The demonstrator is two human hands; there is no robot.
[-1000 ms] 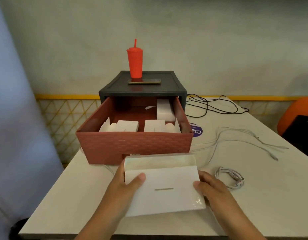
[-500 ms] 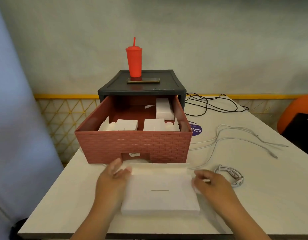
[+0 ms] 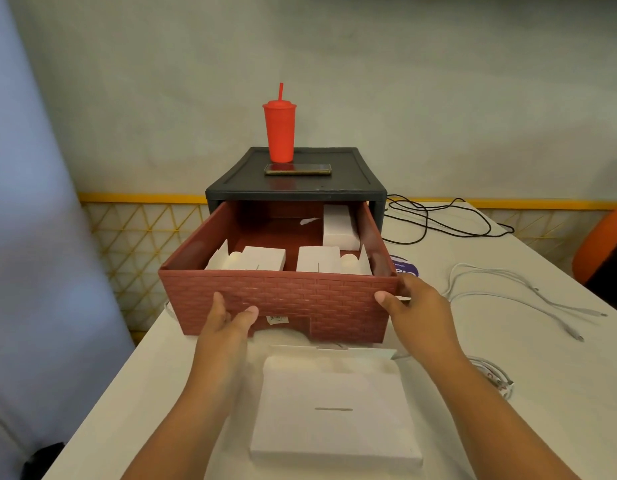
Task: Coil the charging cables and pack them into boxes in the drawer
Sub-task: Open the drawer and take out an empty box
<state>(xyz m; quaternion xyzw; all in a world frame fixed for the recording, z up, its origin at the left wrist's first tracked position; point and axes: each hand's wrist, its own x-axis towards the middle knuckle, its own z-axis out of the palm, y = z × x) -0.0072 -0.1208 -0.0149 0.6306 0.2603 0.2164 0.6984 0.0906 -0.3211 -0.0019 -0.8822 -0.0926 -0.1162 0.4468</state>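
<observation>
Both hands have left the flat white cardboard box [image 3: 335,410], which now lies on the pale table [image 3: 542,427] just in front of the person. They have gone forward to the brick-patterned red-brown plastic drawer [image 3: 300,296]. The left hand [image 3: 231,318] rests straight-fingered against the drawer front, thumb spread, gripping nothing. The right hand [image 3: 416,306] holds the drawer's right front corner, fingers curled round the side, thumb on the face.

The drawer stands pulled well out of its black plastic housing [image 3: 296,185]. Three small white boxes [image 3: 263,259] sit inside, two at the front and one at the back right. A coiled white charging cable [image 3: 494,379] lies beside the right forearm, and loose white cables [image 3: 508,292] trail further out, uncoiled.

To my eye the step is steadying or shifting the drawer before the flat box goes in; whether that box holds a cable, I cannot tell. Next, both hands would need to return to it and lift it over the front wall onto the bare floor at the back left.
</observation>
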